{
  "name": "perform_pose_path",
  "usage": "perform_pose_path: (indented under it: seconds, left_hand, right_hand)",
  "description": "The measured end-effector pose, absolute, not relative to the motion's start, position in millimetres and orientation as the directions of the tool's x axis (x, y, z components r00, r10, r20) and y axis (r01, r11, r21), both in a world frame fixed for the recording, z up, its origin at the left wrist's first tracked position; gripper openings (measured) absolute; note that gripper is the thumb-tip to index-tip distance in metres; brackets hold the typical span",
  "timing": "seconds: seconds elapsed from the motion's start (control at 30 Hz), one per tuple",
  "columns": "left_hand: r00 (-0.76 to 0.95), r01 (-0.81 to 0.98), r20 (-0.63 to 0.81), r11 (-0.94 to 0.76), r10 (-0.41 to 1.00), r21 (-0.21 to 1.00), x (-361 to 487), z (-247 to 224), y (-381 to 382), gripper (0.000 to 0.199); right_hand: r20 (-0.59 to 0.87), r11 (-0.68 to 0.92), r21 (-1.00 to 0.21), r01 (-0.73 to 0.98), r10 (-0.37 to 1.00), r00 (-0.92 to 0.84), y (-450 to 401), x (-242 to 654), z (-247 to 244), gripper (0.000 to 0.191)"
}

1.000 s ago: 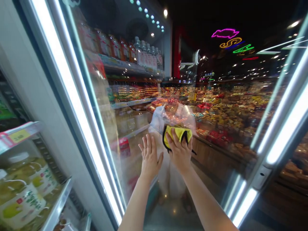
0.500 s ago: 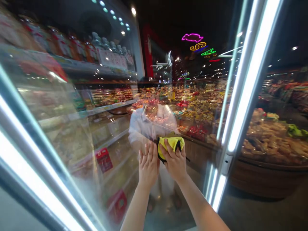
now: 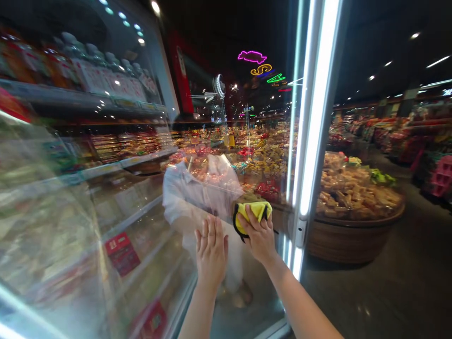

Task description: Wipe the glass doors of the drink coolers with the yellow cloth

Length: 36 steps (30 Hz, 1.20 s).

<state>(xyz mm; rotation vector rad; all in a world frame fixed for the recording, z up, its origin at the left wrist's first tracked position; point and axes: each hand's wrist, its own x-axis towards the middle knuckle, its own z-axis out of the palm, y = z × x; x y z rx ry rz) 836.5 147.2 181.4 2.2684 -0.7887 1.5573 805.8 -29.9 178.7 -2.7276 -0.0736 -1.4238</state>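
My right hand (image 3: pixel 260 238) presses a folded yellow cloth (image 3: pixel 252 212) with black edging, its fingers spread over it. The cloth lies against a glass door (image 3: pixel 215 310), left of the lit door frame (image 3: pixel 317 136). My left hand (image 3: pixel 212 249) is to the left of the cloth, apart from it, palm toward the glass and fingers stretched out. That hand holds nothing; whether it touches the glass I cannot tell. A person's reflection in light clothing (image 3: pixel 208 188) shows faintly in the glass behind both hands.
Shelves with bottles (image 3: pixel 95 70) and red packages (image 3: pixel 122 253) appear through or in the glass at left. Beyond the frame at right stands a round wooden display bin (image 3: pixel 349 238) heaped with packaged goods (image 3: pixel 353 193). Neon signs (image 3: pixel 252 57) glow above.
The view has swung right, so the door frame and bin appear further left. My right hand and the cloth have moved closer to the frame. My left hand has separated from the cloth.
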Motion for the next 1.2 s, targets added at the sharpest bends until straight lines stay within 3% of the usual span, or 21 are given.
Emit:
perform_pose_path:
  seconds: [0.23,0.43,0.53,0.7,0.97,1.2]
  left_hand:
    - [0.248,-0.650,0.892,-0.747,-0.378,-0.136,832,188,113,0.073]
    - [0.274,-0.668,0.878,-0.734,-0.393,-0.120,836,191,86,0.074]
    - [0.281,-0.639,0.889,-0.762,-0.361,-0.107,842,187,82,0.076]
    - [0.271,-0.652,0.901,-0.754,-0.339,-0.087,851,185,83,0.076]
    - [0.326,-0.637,0.882,-0.769,-0.341,-0.061,862,188,82,0.079]
    - [0.341,-0.573,0.867,-0.812,-0.364,-0.115,872,189,79,0.078]
  right_hand:
    - [0.837,-0.962,-0.250,-0.112,-0.273,0.475,-54,815,206,0.079]
    - [0.808,-0.997,-0.064,-0.034,-0.072,0.585,-80,812,170,0.077]
    - [0.797,-0.985,-0.117,-0.123,-0.168,0.580,-101,810,155,0.076]
    - [0.821,-0.961,-0.249,-0.118,-0.274,0.501,-105,826,184,0.083]
    - [0.738,-0.979,-0.201,-0.044,-0.181,0.650,-118,826,123,0.079]
    - [0.742,-0.967,-0.253,-0.026,-0.211,0.636,-123,846,150,0.083]
